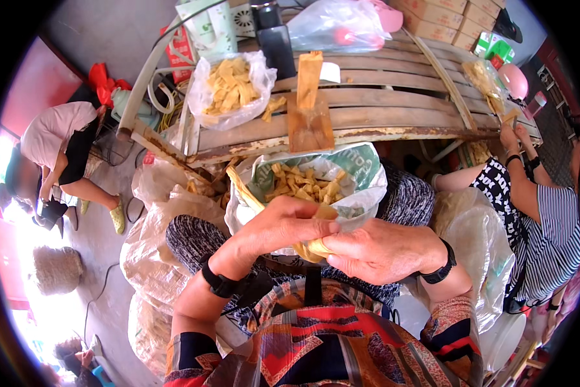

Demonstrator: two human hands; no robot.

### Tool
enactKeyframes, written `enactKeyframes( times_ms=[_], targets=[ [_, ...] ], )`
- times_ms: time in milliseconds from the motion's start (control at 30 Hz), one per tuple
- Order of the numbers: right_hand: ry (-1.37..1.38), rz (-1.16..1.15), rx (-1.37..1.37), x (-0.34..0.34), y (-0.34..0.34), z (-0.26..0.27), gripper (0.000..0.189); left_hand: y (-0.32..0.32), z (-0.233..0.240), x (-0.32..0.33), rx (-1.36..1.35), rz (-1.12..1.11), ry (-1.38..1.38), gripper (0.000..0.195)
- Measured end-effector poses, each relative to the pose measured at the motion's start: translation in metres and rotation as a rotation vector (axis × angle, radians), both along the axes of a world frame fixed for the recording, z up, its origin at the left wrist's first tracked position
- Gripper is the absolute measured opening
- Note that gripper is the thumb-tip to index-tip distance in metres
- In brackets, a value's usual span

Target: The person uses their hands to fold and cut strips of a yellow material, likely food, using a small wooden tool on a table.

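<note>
My left hand [287, 225] and my right hand [384, 251] meet in front of me, both gripping a pale yellow folded strip [314, 249], perhaps corn husk or dried tofu skin. Just beyond them, an open white and green plastic bag [367, 164] holds many knotted yellow pieces [302, 184], and a longer strip [244, 188] leans at its left side. On the slatted bench [382, 104] a wooden block with an upright post [310, 121] stands at the near edge. Left of it, a clear plastic bag [266, 72] is full of loose yellow strips [229, 87].
Large plastic sacks [159, 242] lie at my left. A co-worker in a striped shirt [556, 227] sits at my right, hands at the bench. Another person [67, 145] bends over at the far left. A dark bottle [275, 46] and stacked cartons [432, 19] stand behind.
</note>
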State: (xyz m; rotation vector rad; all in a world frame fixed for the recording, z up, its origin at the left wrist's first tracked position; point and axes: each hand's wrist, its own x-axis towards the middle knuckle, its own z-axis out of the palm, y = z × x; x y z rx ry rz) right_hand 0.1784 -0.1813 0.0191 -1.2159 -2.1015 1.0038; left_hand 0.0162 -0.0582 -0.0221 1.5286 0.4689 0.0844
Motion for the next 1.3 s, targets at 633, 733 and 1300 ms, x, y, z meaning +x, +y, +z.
enactKeyframes(
  times_ms=[633, 733, 1300],
  targets=[
    [-0.185, -0.370, 0.626, -0.042, 0.023, -0.046, 0.038, -0.006, 0.014, 0.002, -0.742, 0.676, -0.398, 0.023],
    [-0.080, -0.332, 0.768, -0.039, 0.028, -0.055, 0.035, -0.007, 0.008, 0.006, -0.792, 0.738, -0.417, 0.018],
    [0.979, -0.298, -0.505, -0.026, 0.020, -0.039, 0.020, -0.002, 0.025, -0.036, -0.038, 0.142, -0.501, 0.034]
  ],
)
